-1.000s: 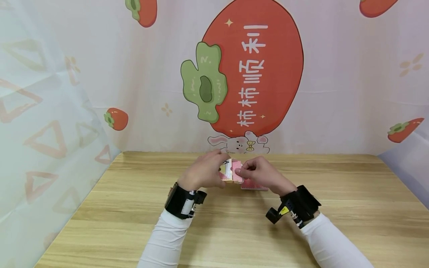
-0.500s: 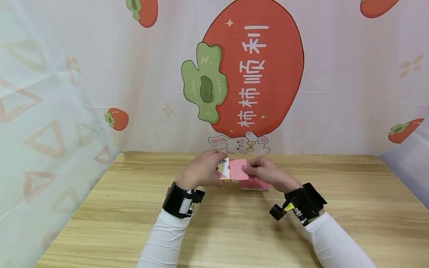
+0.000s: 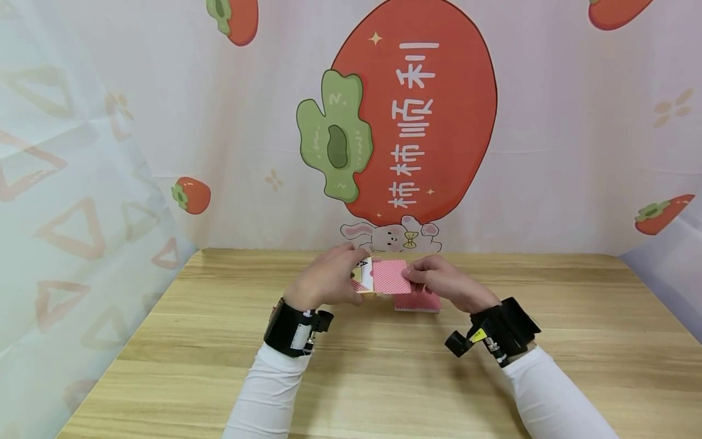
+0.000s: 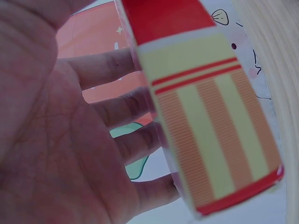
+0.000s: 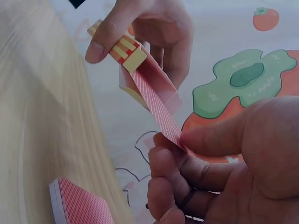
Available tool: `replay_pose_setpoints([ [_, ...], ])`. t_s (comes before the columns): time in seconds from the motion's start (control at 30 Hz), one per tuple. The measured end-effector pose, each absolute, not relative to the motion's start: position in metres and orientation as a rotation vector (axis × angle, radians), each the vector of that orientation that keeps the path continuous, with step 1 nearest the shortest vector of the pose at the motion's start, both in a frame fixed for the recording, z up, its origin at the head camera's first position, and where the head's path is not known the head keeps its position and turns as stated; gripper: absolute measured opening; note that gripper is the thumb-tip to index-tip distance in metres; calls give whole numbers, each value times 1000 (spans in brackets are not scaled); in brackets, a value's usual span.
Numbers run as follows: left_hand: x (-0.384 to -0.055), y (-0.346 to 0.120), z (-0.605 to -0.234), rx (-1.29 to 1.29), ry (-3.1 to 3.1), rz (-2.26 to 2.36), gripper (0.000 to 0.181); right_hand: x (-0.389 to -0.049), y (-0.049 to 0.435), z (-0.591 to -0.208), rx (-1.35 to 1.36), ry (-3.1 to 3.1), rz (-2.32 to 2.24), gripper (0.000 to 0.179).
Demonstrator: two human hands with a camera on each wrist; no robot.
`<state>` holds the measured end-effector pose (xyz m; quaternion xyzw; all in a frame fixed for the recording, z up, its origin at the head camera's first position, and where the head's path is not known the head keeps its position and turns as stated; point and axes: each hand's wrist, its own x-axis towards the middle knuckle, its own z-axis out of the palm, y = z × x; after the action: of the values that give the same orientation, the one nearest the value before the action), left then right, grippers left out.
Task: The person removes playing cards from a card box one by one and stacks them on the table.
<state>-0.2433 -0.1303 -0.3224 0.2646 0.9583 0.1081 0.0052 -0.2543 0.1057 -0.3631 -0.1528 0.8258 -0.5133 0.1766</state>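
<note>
My left hand (image 3: 325, 279) grips a playing-card box (image 3: 362, 275) by its edges, held up off the table. The left wrist view shows the box's striped side (image 4: 210, 135), with the fingers along one edge. Out of the box's open end comes a red-patterned playing card (image 3: 390, 277), its inner end hidden inside. Thumb and fingers of my right hand (image 3: 452, 284) pinch the card's outer end. Whether it is one card or a few together I cannot tell. Below that hand, a stack of red-backed playing cards (image 3: 417, 302) lies on the table, partly covered.
The wooden table (image 3: 378, 378) ends at a printed cloth backdrop (image 3: 548, 152) just beyond the hands. Another patterned cloth (image 3: 88, 183) hangs on the left. Each wrist wears a black strap with a small camera.
My right hand has moved to the right, drawing the card farther out of the box. My left hand has shifted slightly left with the box. The stack on the table stays put.
</note>
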Motion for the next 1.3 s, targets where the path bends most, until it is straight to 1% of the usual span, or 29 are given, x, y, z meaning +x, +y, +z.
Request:
replay_pose_setpoints([
  [0.2,-243,-129,-322,823,2994,335,73,-254,109,-362,-441,2427,-1405,35],
  [0.33,-243,-129,-322,819,2985,328,73,-254,111,-360,-494,2513,-1440,51],
  [0.63,-242,-128,-324,814,2972,313,71,-249,107,-354,-967,2764,-1276,94],
  [0.8,-242,-127,-325,832,2966,313,69,-246,102,-355,-1172,2798,-1198,106],
  [0.93,-242,-125,-326,867,2949,328,67,-245,100,-355,-1229,2791,-1158,107],
  [1.07,-242,-124,-327,889,2934,339,66,-245,99,-355,-1218,2762,-1129,99],
  [1.3,-241,-123,-326,908,2922,332,64,-244,99,-355,-1254,2723,-1108,95],
])
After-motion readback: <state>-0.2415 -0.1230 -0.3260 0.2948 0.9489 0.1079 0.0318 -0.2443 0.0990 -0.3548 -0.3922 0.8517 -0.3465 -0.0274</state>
